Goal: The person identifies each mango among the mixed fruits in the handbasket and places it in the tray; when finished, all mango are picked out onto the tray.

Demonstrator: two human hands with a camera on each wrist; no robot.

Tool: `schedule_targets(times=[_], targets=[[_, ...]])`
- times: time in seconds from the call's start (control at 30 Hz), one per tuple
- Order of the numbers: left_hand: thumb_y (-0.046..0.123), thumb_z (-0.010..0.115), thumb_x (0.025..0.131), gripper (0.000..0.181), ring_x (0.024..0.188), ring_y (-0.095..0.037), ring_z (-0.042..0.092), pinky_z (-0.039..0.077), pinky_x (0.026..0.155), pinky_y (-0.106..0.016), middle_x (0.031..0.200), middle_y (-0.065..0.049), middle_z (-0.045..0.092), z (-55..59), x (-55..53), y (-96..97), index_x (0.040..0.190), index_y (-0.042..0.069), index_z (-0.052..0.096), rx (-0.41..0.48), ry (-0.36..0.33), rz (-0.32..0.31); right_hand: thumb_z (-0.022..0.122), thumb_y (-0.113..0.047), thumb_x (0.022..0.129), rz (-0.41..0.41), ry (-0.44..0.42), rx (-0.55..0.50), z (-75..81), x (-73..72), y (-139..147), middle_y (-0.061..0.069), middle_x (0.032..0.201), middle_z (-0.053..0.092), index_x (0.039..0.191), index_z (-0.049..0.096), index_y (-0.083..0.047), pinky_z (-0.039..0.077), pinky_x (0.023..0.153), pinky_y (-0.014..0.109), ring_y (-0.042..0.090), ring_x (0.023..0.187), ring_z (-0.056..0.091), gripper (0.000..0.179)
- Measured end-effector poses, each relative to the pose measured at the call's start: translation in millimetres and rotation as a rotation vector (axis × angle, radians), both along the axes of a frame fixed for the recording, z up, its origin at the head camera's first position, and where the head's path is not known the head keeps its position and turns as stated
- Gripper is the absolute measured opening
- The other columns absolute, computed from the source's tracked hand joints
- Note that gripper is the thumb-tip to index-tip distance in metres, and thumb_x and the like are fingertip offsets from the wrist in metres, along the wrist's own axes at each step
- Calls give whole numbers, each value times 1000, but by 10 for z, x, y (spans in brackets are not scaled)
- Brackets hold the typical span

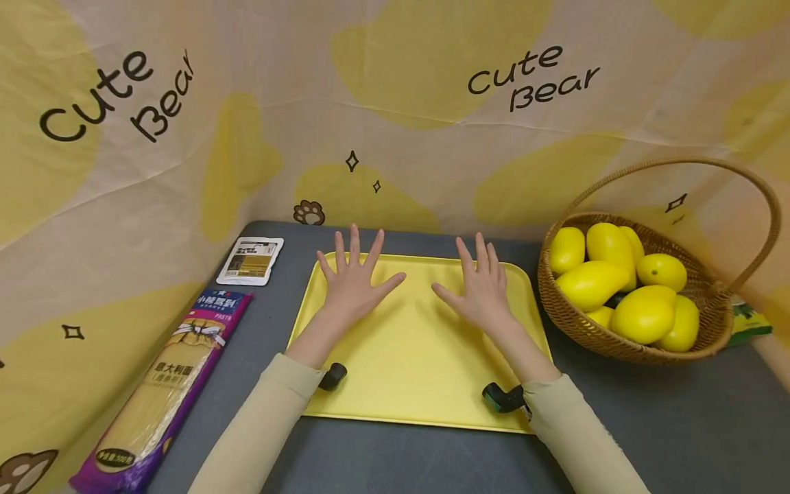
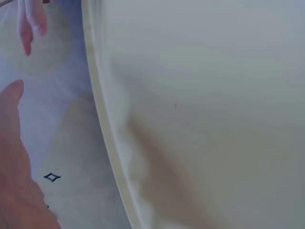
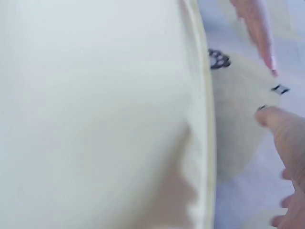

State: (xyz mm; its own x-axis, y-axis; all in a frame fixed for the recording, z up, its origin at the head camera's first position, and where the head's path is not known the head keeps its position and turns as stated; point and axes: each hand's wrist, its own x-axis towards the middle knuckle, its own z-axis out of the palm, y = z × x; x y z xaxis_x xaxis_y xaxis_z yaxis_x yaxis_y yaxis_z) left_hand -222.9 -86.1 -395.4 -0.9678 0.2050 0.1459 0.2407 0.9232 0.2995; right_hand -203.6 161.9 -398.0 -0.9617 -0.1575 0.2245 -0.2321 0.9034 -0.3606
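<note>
A: Grips?
B: Left grip (image 1: 353, 288) and right grip (image 1: 483, 291): two bare hands, fingers spread, nothing held in either. Both appear lifted over the yellow tray (image 1: 407, 363), casting shadows on it.
A: Why held so?
B: Splayed and raised, they seem idle rather than working; my judgement.
A: Pose?
B: Backs of the hands up, thumbs turned toward each other, fingers pointing to the tray's far edge. Forearms in pale sleeves (image 1: 262, 418) slant in over the tray's near corners.
A: Tray?
B: One, flat on the desk (image 1: 666, 432), midway between the other goods, likely so both hands reach it equally.
A: Left of the tray?
B: Pasta packet (image 1: 169, 377), one, purple-edged, laid lengthwise. White sachet (image 1: 251, 261), one, flat, near the tray's far left corner. Both probably lie down because neither would stand steadily.
A: Right of the tray?
B: Wicker basket (image 1: 564, 314), one, handle upright, heaped with yellow fruits (image 1: 644, 314); its wall presumably stops them rolling. Green packet (image 1: 749, 324), partly hidden, on the basket's side away from the tray.
</note>
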Motion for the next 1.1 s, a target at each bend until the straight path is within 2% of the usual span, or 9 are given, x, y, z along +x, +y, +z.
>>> schedule_targets(times=[0.1,0.2,0.33,0.4,0.5,0.63,0.8,0.93,1.1], targets=[[68,43,93,79,148,-35,8,13,113,-62,163,-11,8,82,97,-154,156,23,25,147,-31,-59,67,-40,91,109,3,-98,220,166,44,20,159,15,151,33,-8,32,105,64,43,142,22,76],[49,53,97,58,134,-33,43,37,104,-55,148,-12,44,154,200,-356,141,11,52,304,-19,-113,69,-30,91,194,81,-128,479,331,172,18,146,40,137,52,-5,49,89,53,38,121,51,55],[28,61,97,38,114,-29,59,46,96,-52,129,-11,61,182,322,-648,128,7,63,479,43,-156,71,-22,89,232,213,-97,777,506,473,11,123,59,117,66,-8,51,71,40,26,90,61,32],[23,62,97,35,112,-28,60,46,96,-53,127,-10,62,170,379,-791,127,7,63,543,64,-161,72,-19,88,221,237,-76,906,581,664,8,115,62,111,68,-9,50,71,40,25,91,60,25],[19,62,97,35,115,-30,58,45,97,-54,130,-11,60,130,453,-978,130,7,62,609,55,-147,72,-19,88,171,213,-22,1064,669,996,10,112,62,110,68,-9,51,72,46,29,91,60,24],[20,59,98,45,128,-34,48,38,104,-55,140,-15,51,48,508,-1146,139,3,52,651,-54,-133,70,-23,90,72,98,56,1198,733,1472,19,117,58,115,65,-4,47,78,58,39,101,56,32],[28,60,98,69,143,-40,21,20,111,-62,156,-22,24,-62,562,-1233,152,2,26,611,-257,-125,67,-41,90,-23,-133,178,1218,746,1953,35,129,44,128,53,8,37,86,67,51,113,42,64],[34,62,96,87,146,-41,3,9,112,-64,160,-23,4,-179,581,-1236,156,2,7,611,-381,-124,65,-53,88,-65,-328,225,1176,769,2195,45,134,30,138,35,15,32,88,73,61,116,32,90],[38,62,95,93,147,-38,1,5,114,-61,161,-20,0,-332,570,-1215,156,5,0,654,-442,-122,64,-56,87,-81,-401,256,1111,817,2334,50,131,28,140,31,17,32,84,75,65,112,33,96]])
